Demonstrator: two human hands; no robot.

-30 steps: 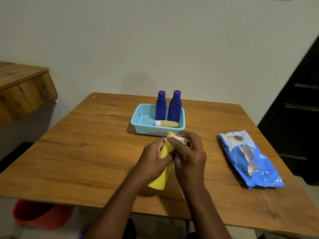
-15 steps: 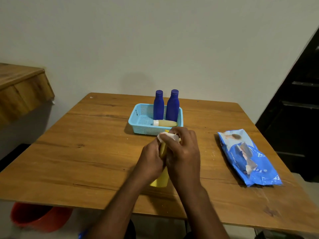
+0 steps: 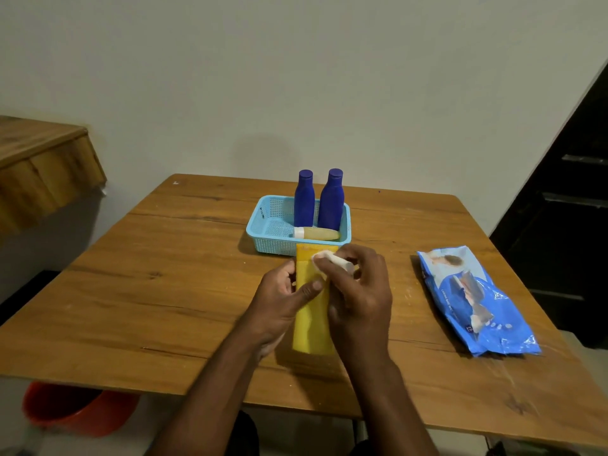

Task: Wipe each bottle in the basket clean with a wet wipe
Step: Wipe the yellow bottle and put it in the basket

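Yellow plastic, a flat tube-shaped bottle [image 3: 311, 311], is held out of the blue basket [image 3: 263, 229], just in front of the basket's near wall and above the wooden table [image 3: 148, 291]. The left hand [image 3: 279, 304] grips the yellow bottle from its left side, thumb laid across the front face and fingers curled behind, evidently to steady it against rubbing pressure. The right hand [image 3: 358, 297] pinches a folded white wet wipe [image 3: 329, 259] between thumb and fingertips and presses it to the bottle's upper end, close beside the basket; the bottle's far end appears to be the part under cleaning. Inside the basket two dark blue bottles [image 3: 320, 200] stand upright against the far wall, touching or nearly so, and a small pale yellow bottle [image 3: 316, 233] with a white cap lies on its side against the near wall; whether any of these has been wiped cannot be told. Right of the basket and well apart from it lies the blue wet-wipe pack [image 3: 477, 301], flat on the table, within the right hand's reach for a fresh sheet. Left of the basket and below the table edge sits an orange bucket [image 3: 75, 411], partly hidden.
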